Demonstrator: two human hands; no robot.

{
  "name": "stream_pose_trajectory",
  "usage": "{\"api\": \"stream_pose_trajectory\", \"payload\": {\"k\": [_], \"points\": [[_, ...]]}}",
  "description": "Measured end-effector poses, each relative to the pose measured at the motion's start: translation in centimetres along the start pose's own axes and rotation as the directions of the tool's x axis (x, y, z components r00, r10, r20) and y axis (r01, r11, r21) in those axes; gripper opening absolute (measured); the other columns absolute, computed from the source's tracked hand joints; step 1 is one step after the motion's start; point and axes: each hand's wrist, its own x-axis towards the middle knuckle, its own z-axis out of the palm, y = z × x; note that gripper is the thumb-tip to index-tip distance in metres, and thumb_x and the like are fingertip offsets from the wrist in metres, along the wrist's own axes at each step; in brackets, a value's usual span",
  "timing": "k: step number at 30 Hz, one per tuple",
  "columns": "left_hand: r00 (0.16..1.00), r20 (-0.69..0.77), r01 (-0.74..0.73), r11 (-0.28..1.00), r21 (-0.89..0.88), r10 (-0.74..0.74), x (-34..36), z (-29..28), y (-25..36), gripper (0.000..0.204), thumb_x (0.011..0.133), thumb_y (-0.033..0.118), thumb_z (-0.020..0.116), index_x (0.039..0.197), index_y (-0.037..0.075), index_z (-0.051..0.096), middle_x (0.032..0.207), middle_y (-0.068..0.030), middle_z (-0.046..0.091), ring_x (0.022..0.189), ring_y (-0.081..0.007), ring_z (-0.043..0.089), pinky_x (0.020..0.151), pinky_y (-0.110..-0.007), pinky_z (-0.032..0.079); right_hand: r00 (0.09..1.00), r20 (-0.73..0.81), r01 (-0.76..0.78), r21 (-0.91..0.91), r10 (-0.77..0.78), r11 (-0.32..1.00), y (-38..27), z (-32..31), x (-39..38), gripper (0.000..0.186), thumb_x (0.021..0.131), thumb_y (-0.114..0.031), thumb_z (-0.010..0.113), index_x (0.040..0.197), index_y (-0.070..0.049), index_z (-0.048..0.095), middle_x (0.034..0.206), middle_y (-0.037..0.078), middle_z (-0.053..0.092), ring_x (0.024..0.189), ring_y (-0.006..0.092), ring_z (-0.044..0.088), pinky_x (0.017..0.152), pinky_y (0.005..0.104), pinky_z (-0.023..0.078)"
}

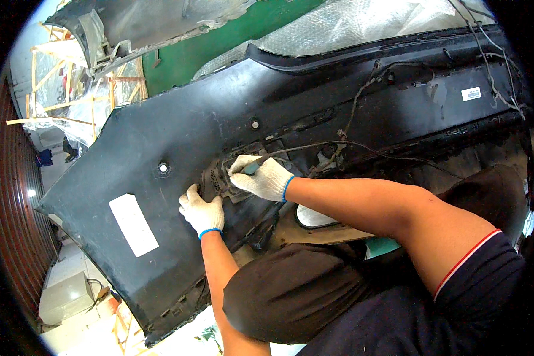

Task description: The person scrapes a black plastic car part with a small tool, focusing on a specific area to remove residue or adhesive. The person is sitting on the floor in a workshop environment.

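So you're leaning over this big black panel, and it's spreading out under both your hands, reaching well past them to the left and right. Your right hand, in a pale knit glove with blue trim, is closing around a tool with a teal handle. A thin dark cable is trailing off to the right near the tool's far end. That hand is hovering over or resting on the dark fitting on the panel, can't tell which, and it's hiding the tool's tip.

Your left hand, same kind of glove, is sitting just left and a bit nearer, with its fingers bending down by the fitting's left edge. I can't tell if it's gripping anything or just pressing.

A white sheet is lying on the panel to the left of that hand. A small white label is sitting far right, and clear bubble wrap is showing beyond the panel's far edge.
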Motion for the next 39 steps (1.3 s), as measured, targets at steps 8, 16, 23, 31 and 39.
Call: {"api": "stream_pose_trajectory", "payload": {"k": [8,16,23,31,39], "points": [[1.000,0.006,0.016,1.000,0.011,-0.016,-0.1,-0.2,0.5,0.070,0.072,0.020,0.087,0.138,0.009,0.066,0.137,-0.0221,0.057,0.125,-0.0465,0.055,0.108,-0.056,0.050,0.999,-0.034,0.017,0.012,-0.017,1.000,0.5,0.6,-0.2,0.017,0.100,-0.025,0.072,0.107,-0.010,0.072,0.101,0.011,0.074,0.095,0.0285,0.075,0.086,0.0377,0.058],[1.000,0.004,0.014,0.999,0.036,-0.015,0.1,0.3,-0.1,0.071,0.073,0.026,0.087,0.139,0.013,0.066,0.136,-0.0221,0.059,0.126,-0.0463,0.056,0.110,-0.055,0.050,0.996,-0.007,0.092,0.190,-0.093,0.977,-0.1,1.4,-0.6,0.011,0.094,-0.014,0.077,0.103,-0.011,0.071,0.098,0.007,0.073,0.091,0.0241,0.072,0.086,0.0353,0.058],[1.000,-0.005,-0.005,1.000,0.013,0.005,0.0,0.0,0.0,0.069,0.072,0.020,0.086,0.137,0.010,0.067,0.138,-0.0226,0.058,0.125,-0.0469,0.055,0.107,-0.056,0.050,0.999,0.010,0.040,0.262,-0.045,0.964,0.0,1.6,-0.9,0.008,0.095,-0.016,0.076,0.100,-0.012,0.072,0.097,0.006,0.073,0.091,0.0231,0.072,0.085,0.0360,0.057],[1.000,0.006,0.022,1.000,-0.004,-0.022,-0.1,-0.4,0.5,0.071,0.070,0.020,0.088,0.137,0.010,0.067,0.137,-0.0219,0.058,0.126,-0.0461,0.055,0.109,-0.055,0.049,0.985,0.007,-0.173,0.132,0.174,0.976,-0.5,-1.2,0.9,0.018,0.101,-0.026,0.071,0.108,-0.009,0.074,0.101,0.012,0.076,0.093,0.0273,0.075,0.085,0.0382,0.059],[1.000,-0.003,0.027,1.000,-0.004,-0.027,0.0,-0.3,0.6,0.071,0.070,0.019,0.088,0.136,0.010,0.067,0.136,-0.0219,0.058,0.126,-0.0456,0.055,0.109,-0.055,0.050,0.991,-0.002,-0.136,0.123,0.137,0.983,0.1,-0.1,0.5,0.019,0.102,-0.027,0.070,0.107,-0.010,0.073,0.095,0.010,0.075,0.087,0.0280,0.075,0.081,0.0393,0.059]]}}
